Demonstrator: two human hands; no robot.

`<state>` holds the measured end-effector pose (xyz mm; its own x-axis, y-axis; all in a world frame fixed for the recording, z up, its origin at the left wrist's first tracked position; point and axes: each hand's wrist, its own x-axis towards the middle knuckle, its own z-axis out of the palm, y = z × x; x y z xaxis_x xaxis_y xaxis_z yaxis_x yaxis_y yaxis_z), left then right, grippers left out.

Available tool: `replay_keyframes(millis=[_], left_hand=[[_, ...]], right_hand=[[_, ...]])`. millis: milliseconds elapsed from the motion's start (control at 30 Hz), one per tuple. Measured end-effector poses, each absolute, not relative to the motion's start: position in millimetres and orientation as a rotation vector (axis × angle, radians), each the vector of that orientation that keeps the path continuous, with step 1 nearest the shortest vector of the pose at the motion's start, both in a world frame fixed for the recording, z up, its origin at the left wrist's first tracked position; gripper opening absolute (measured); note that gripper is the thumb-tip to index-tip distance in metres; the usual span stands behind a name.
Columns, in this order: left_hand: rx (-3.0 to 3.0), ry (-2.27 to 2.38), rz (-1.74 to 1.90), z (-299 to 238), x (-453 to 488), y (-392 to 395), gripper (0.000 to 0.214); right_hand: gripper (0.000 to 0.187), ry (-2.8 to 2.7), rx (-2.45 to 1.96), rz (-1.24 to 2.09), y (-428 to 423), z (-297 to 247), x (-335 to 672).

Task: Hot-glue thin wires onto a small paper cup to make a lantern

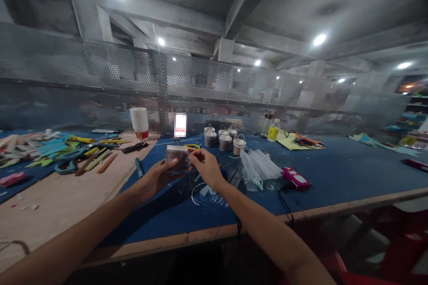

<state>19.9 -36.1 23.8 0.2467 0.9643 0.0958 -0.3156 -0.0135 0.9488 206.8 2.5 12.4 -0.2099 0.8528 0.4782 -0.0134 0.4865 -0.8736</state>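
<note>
A small cup [175, 158] with a white rim and a grey-brown wrapping sits in my left hand [155, 180], above the blue work surface. The thumb presses on its near side, and the other fingers go behind it. At the cup's right side, my right hand [207, 168] has thumb and forefinger pinched together; whatever they hold is too small to make out. Behind, several small buckets stand together, one of them a pale-rimmed bucket [239, 146] with a thin arched handle. Clear thin strands [222, 193] lie under my right hand.
Left of my hands lie scissors [65, 164], craft sticks [107, 162] and a stack of paper cups [139, 121]. To the right are a plastic bag [261, 167], a magenta device [296, 178] and a yellow-labelled bottle [273, 131]. A perforated metal screen [200, 80] runs behind the table.
</note>
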Motion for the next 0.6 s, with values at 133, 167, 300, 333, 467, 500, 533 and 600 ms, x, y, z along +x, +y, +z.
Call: replay_keyframes(millis=[133, 167, 300, 333, 467, 500, 533, 600], left_hand=[[1.085, 0.756, 1.176, 21.0, 16.5, -34.6, 0.035], [1.077, 0.752, 1.173, 20.1, 16.1, -33.8, 0.035], [1.073, 0.737, 1.159, 18.0, 16.4, -31.1, 0.034], [1.066, 0.737, 1.161, 18.1, 16.6, -30.8, 0.034], [1.009, 0.716, 1.190, 21.0, 14.9, -31.2, 0.038], [0.988, 0.699, 1.191, 22.4, 13.8, -31.9, 0.039], [0.961, 0.681, 1.185, 24.0, 12.6, -32.8, 0.040], [0.894, 0.663, 1.176, 28.1, 10.5, -35.5, 0.038]], right_hand=[[0.013, -1.770, -0.725, 0.714, -4.2, 11.8, 207.3], [0.012, -1.819, -0.733, 0.650, -4.9, 11.5, 207.3], [0.010, -2.026, -0.755, 0.322, -8.5, 10.6, 206.7], [0.011, -2.068, -0.741, 0.245, -10.0, 10.8, 206.6], [0.019, -2.098, -0.727, -0.016, -14.9, 16.8, 209.9], [0.022, -2.066, -0.767, -0.063, -14.7, 20.0, 212.7], [0.024, -2.033, -0.827, -0.095, -13.6, 23.7, 216.6], [0.024, -1.998, -1.005, -0.116, -8.6, 30.7, 227.9]])
